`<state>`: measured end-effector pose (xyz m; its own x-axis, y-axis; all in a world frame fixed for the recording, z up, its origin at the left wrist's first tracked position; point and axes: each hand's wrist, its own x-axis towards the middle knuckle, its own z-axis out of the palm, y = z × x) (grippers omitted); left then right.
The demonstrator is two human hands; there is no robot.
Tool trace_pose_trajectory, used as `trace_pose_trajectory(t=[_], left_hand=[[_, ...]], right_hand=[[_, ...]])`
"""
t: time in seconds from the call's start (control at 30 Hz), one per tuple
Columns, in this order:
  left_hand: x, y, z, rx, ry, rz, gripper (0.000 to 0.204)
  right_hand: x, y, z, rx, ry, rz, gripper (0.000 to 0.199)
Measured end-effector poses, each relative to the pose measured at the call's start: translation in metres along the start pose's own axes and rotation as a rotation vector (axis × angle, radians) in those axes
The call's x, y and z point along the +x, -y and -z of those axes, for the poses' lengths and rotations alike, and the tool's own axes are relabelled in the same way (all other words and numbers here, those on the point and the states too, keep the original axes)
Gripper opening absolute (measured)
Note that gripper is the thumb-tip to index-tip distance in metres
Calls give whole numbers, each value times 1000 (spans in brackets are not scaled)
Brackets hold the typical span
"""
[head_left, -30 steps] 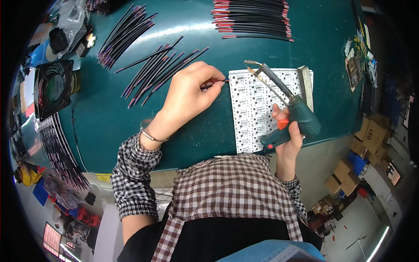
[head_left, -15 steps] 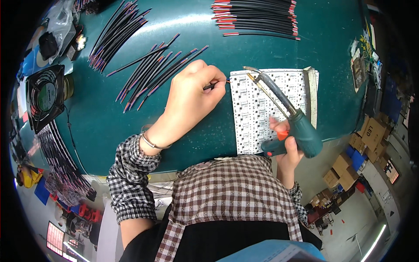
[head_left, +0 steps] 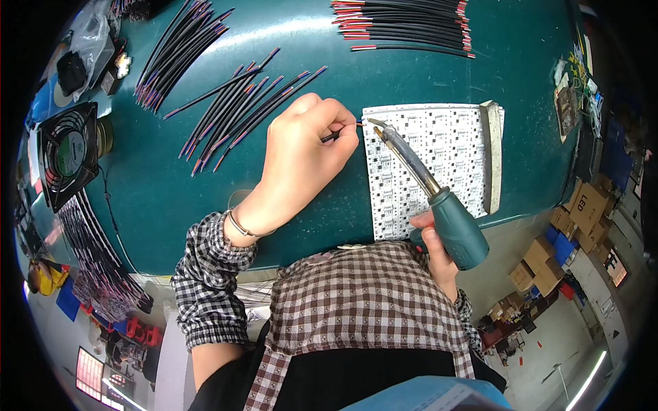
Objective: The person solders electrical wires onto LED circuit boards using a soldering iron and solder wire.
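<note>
The soldering iron (head_left: 425, 185) slants from its teal handle near the table edge up-left, its tip meeting the top-left corner of the white circuit panel (head_left: 439, 157). The right hand (head_left: 435, 250) is wrapped around the handle. The left hand (head_left: 301, 154) pinches a thin wire (head_left: 336, 135), lying roughly sideways, pointing at that tip.

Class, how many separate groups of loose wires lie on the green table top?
3: a red-tipped row at the top, a bundle at upper left, and a scattered spread beside the left hand. More may lie beyond the picture's rim.
</note>
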<state>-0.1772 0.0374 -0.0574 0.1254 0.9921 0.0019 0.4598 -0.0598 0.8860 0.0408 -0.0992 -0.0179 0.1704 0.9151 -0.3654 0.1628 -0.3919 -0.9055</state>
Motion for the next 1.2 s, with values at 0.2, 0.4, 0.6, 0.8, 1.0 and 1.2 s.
trace_pose_trajectory(t=[0.2,0.4,0.6,0.8,1.0,1.2], left_hand=[[-1,-1,-2,-23,-16,25,9],[-1,0,-3,-13,-21,30,9],[-1,-1,-4,0,-25,24,9],[-1,-1,-4,12,-24,14,10],[0,-1,-5,8,-23,4,10],[0,0,-4,11,-27,2,9]], right_hand=[[3,6,-4,-23,-4,-6,23],[4,-2,3,-12,82,49,21],[5,1,-1,-39,57,40,20],[-3,-10,3,-109,37,69,25],[3,13,-7,78,8,13,29],[3,12,-8,104,-18,8,31]])
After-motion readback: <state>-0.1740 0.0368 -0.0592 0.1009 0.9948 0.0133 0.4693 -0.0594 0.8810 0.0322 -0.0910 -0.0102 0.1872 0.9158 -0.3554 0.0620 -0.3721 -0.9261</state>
